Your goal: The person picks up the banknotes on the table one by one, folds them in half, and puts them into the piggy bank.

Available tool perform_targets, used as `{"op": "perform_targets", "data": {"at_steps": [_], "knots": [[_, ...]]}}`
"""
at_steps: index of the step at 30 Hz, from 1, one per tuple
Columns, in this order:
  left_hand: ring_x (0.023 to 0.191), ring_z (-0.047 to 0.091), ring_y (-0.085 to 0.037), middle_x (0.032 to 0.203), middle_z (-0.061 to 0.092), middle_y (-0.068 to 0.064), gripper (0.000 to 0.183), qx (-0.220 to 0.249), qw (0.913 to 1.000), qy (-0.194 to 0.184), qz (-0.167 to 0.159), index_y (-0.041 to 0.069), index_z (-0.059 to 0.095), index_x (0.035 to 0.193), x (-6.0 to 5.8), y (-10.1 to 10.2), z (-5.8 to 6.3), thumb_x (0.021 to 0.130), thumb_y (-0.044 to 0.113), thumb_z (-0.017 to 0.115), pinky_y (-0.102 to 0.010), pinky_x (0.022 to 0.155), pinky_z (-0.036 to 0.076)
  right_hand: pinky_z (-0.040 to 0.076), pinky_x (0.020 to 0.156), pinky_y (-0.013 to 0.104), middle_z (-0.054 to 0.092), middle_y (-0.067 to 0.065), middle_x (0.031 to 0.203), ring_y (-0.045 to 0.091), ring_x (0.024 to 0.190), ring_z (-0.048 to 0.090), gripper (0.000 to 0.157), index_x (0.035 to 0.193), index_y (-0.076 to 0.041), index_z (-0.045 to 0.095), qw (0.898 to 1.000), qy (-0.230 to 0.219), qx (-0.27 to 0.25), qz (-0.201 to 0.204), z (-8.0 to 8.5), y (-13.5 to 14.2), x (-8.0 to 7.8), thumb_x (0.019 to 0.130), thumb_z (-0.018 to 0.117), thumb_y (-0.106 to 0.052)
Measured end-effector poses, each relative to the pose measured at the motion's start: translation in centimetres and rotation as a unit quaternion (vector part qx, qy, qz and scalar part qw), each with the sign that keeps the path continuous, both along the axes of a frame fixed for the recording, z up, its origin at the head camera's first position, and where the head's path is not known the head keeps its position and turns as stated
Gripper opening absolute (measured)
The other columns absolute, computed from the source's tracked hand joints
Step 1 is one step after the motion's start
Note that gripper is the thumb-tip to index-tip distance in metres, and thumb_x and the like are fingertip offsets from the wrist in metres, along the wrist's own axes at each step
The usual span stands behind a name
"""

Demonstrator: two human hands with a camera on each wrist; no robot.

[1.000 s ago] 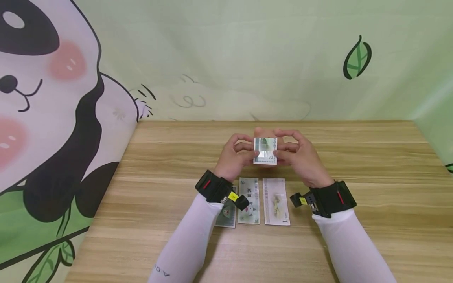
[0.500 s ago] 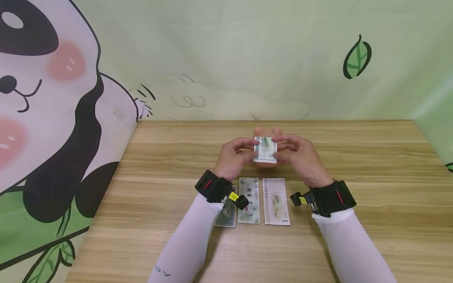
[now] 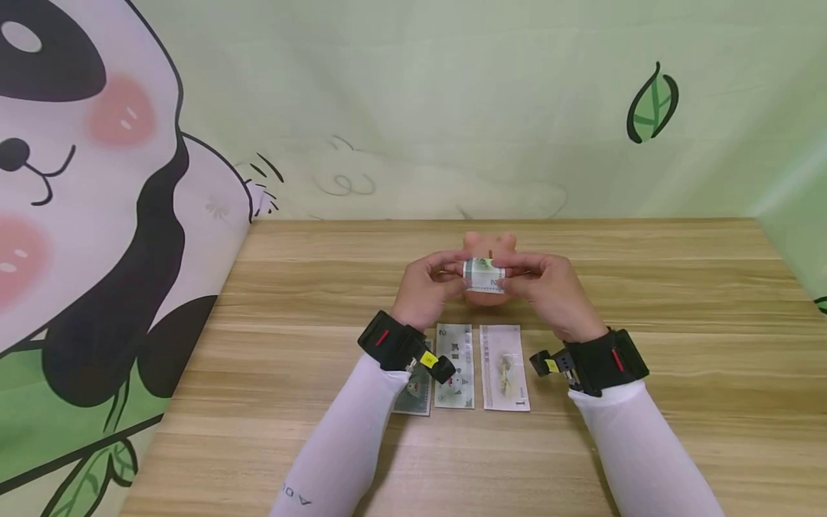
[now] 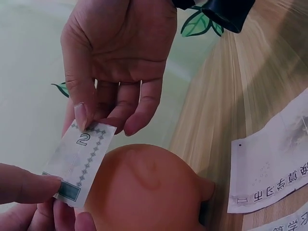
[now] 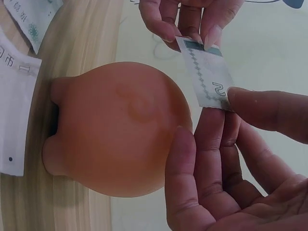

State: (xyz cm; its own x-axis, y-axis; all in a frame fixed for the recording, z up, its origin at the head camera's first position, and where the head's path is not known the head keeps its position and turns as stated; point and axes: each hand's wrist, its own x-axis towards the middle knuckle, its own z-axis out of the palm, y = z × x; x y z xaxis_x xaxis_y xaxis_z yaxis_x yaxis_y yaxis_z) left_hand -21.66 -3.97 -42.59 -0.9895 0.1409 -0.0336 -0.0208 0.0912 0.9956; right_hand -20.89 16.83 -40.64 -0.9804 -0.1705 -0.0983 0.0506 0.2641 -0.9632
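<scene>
One banknote shows just right of centre in the head view, its left edge pinched by the left hand, its right edge by the right hand, overlapping an orange piggy bank; three flat notes lie at lower centre

Small white-and-green paper banknote: top edge dropped, looks shorter in head view. Dark slot on smooth, round orange-brown piggy bank now exposed. Right hand's upper fingers lower.
</scene>
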Motion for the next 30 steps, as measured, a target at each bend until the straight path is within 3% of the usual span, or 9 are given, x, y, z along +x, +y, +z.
{"op": "perform_targets", "data": {"at_steps": [5,10,19,30], "knots": [[0.101,0.068,-0.02,0.116,0.073,-0.012,0.033,-0.04,0.9992,0.004,0.001,0.006,0.075,0.123,0.05,-0.01,0.05,0.091,-0.001,0.072,-0.022,0.08,0.054,0.053,0.087,0.019,0.068,0.021,0.132,0.023,0.116,0.061,0.032,0.127,0.003,0.07,1.0,-0.001,0.012,0.001,-0.04,0.01,0.02,0.096,0.067,-0.003],[0.111,0.071,-0.026,0.127,0.073,-0.013,0.029,-0.049,0.9988,0.007,0.006,0.005,0.076,0.12,0.01,0.05,-0.11,0.092,0.002,0.072,-0.026,0.087,0.057,0.052,0.088,0.02,0.069,0.021,0.131,0.023,0.116,0.061,0.03,0.127,0.002,0.07,1.0,-0.004,0.021,-0.004,-0.08,-0.04,0.08,0.098,0.066,-0.006],[0.114,0.066,-0.025,0.115,0.068,-0.01,0.02,-0.061,0.9977,0.027,0.016,0.007,0.08,0.111,0.14,-0.01,-0.19,0.091,0.005,0.075,-0.029,0.087,0.057,0.051,0.089,0.024,0.068,0.019,0.128,0.023,0.115,0.059,0.027,0.123,0.001,0.072,1.0,0.008,0.029,-0.01,-0.01,-0.05,0.15,0.098,0.067,-0.009],[0.106,0.073,-0.023,0.118,0.074,-0.015,0.023,-0.019,0.9998,0.003,0.003,0.002,0.077,0.116,-0.01,-0.01,-0.23,0.094,0.003,0.071,-0.028,0.087,0.061,0.049,0.096,0.027,0.069,0.019,0.13,0.023,0.12,0.058,0.029,0.123,0.002,0.072,1.0,0.005,0.021,-0.012,-0.04,-0.03,0.12,0.098,0.067,-0.011]]}}
